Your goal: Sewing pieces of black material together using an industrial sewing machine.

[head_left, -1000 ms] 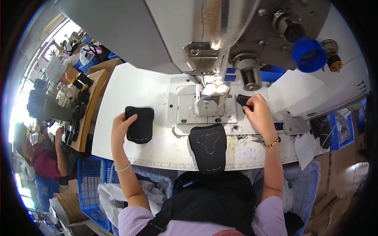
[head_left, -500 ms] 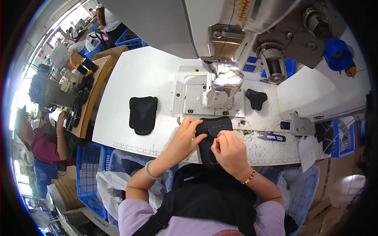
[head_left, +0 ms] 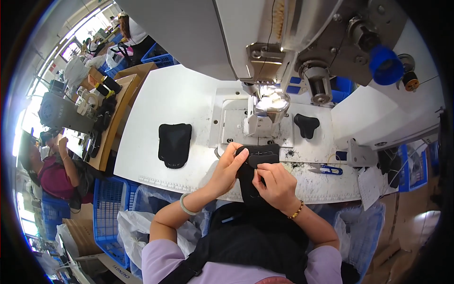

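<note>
My left hand (head_left: 231, 166) and my right hand (head_left: 274, 184) both grip a black fabric piece (head_left: 255, 163) with pale stitch marks at the near edge of the white sewing table (head_left: 165, 102). The piece hangs partly over the table's front edge, just in front of the sewing machine's needle area (head_left: 265, 111). A stack of similar black shaped pieces (head_left: 174, 144) lies on the table to the left of my hands. A smaller black piece (head_left: 306, 125) lies to the right of the needle.
Blue-handled snips (head_left: 326, 169) lie on the table right of my hands. The grey sewing machine head (head_left: 283, 38) looms overhead. Blue crates (head_left: 109, 208) and plastic bags stand at the lower left. Another person (head_left: 52, 170) sits at a bench on the far left.
A second ago my hands were apart, the left on the black stack, the right by the small piece. Both came together on the middle fabric piece and have lifted it slightly toward me.
</note>
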The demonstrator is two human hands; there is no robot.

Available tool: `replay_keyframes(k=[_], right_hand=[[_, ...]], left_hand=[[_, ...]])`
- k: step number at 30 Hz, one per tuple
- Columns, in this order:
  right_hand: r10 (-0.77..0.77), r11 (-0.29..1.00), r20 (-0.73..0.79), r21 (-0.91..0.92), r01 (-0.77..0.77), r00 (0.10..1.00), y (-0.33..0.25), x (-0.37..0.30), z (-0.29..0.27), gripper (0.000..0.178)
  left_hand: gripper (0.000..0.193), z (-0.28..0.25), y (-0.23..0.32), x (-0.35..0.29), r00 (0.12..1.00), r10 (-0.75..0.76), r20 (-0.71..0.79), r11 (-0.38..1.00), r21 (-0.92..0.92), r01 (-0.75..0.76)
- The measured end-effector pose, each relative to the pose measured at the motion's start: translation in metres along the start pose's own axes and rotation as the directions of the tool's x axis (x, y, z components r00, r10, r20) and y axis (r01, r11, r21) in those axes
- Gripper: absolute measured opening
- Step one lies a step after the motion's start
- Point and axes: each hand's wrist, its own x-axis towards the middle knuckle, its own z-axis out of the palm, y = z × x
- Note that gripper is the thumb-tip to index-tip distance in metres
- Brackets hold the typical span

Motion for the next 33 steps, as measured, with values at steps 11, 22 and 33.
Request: replay_keyframes(k=[11,22,33], right_hand=[[0.521,0.677,-0.144,0.669,-0.306,0.841,0.002,0.037,-0.009,0.027],[0.608,0.540,0.094,0.679,-0.497,0.788,0.014,0.051,-0.008,0.021],[0.606,0.541,0.113,0.667,-0.512,0.788,0.013,0.057,-0.006,0.021]], left_hand=[[0.017,0.034,0.043,0.015,0.992,0.002,-0.126,0.844,-0.532,-0.069],[0.022,0.026,0.038,0.019,0.993,0.101,-0.061,0.948,-0.296,-0.115],[0.023,0.021,0.043,0.017,0.993,0.109,-0.045,0.963,-0.244,-0.117]])
